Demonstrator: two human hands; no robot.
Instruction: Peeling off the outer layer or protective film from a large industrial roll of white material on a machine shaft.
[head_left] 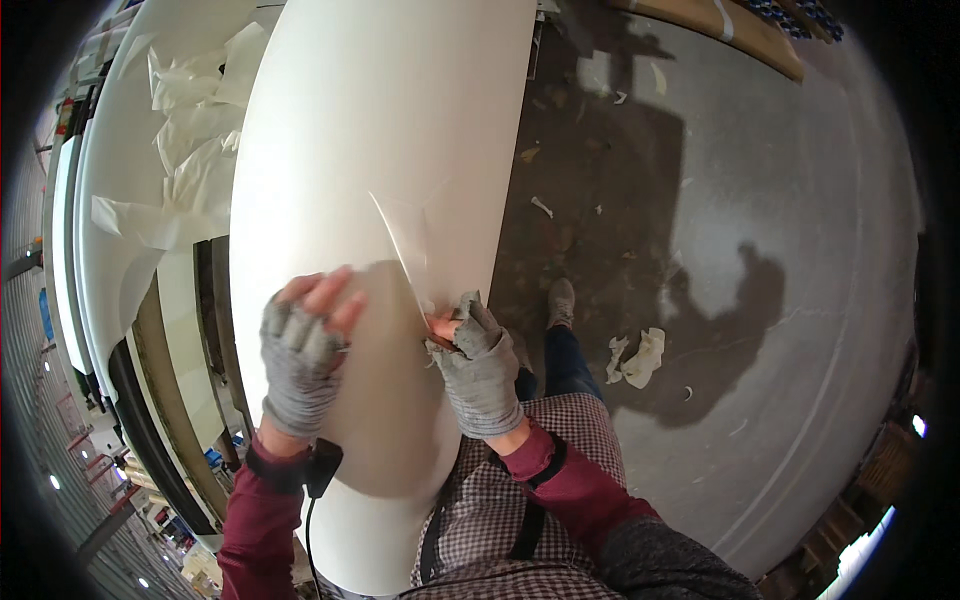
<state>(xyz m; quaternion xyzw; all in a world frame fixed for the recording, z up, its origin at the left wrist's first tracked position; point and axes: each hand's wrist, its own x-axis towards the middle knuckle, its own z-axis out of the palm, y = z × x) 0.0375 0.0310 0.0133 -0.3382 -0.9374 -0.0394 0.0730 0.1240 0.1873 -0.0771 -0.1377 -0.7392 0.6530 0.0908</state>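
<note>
Checked cloth (590, 430) covers our body closest to the camera, and beyond it our two gloved hands work over broad white sheeting (385, 110).

Our right hand (475, 375), in a worn grey fingerless glove, is closed, pinching the lower end of a thin, translucent flap (412, 240) that lifts off the sheeting just ahead of it. Our left hand (305, 350), gloved alike and slightly blurred, hangs over the sheeting to the left of the flap, fingers loosely curled and parted, holding nothing; a small black box (322, 466) with a cable sits at its wrist. Crumpled pale sheets (195, 140) lie farther left. To our right, torn white scraps (642, 358) lie on the grey floor (750, 440), near our shoe (562, 302).
</note>
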